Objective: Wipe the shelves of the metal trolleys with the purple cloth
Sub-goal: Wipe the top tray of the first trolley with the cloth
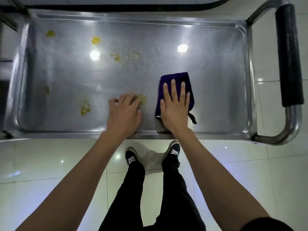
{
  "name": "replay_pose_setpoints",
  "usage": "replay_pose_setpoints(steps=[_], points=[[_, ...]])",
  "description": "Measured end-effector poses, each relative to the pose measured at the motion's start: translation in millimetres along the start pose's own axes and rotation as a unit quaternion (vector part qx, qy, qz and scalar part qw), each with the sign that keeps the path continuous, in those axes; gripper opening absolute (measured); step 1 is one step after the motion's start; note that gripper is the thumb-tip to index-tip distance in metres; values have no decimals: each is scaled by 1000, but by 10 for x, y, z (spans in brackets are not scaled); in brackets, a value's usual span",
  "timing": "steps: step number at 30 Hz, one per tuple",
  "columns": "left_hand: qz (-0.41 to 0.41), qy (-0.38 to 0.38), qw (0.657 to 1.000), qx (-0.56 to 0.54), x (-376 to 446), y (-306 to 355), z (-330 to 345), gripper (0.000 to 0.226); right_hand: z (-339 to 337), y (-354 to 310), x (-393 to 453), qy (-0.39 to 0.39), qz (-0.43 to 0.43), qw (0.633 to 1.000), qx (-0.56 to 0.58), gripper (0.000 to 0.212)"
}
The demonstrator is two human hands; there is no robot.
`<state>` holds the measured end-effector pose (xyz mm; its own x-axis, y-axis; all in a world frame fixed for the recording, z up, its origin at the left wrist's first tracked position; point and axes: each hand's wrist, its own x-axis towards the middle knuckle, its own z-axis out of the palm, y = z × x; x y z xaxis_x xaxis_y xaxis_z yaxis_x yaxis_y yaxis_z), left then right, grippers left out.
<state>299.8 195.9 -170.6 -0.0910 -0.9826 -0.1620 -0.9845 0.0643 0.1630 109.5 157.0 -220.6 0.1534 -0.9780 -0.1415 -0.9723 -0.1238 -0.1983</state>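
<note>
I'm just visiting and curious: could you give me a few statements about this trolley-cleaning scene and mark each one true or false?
1. The right hand lies flat on the cloth. True.
2. The cloth is green. False: it is dark purple.
3. Yellowish stains show on the shelf, mostly on its left half. True.
4. The left hand holds a spray bottle. False: it holds nothing and rests on the shelf, fingers loosely bent.
5. The trolley's handle, with black padding, is at the right end. True.
6. The cloth covers the stain at the far left corner. False: it lies right of centre, near the front edge.
</note>
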Motion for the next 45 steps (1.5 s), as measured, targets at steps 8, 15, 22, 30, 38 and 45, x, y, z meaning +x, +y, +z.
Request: replay_pose_setpoints(steps=[8, 15, 22, 30, 38, 45], points=[[6, 59, 998, -28, -127, -331, 17, 30, 180, -760, 25, -10, -77, 997, -11, 58], [40, 61, 997, -30, -70, -156, 28, 32, 23, -455, -4, -16, -90, 996, 10, 55], [62, 21, 998, -15, 85, 530, 58, 33, -164, 407, -102, -6, -33, 999, 15, 55], [75, -44, 996, 11, 328, 1489, 127, 36, -468, 1806, -298, -5, 50, 999, 8, 55], [33, -56, 997, 28, 386, 1768, 262, 37, -690, 2696, -415, -6, 91, 996, -19, 56], [53, -52, 997, 20, 384, 1699, 290, 35, -510, 2278, -509, -7, 87, 996, -5, 58]])
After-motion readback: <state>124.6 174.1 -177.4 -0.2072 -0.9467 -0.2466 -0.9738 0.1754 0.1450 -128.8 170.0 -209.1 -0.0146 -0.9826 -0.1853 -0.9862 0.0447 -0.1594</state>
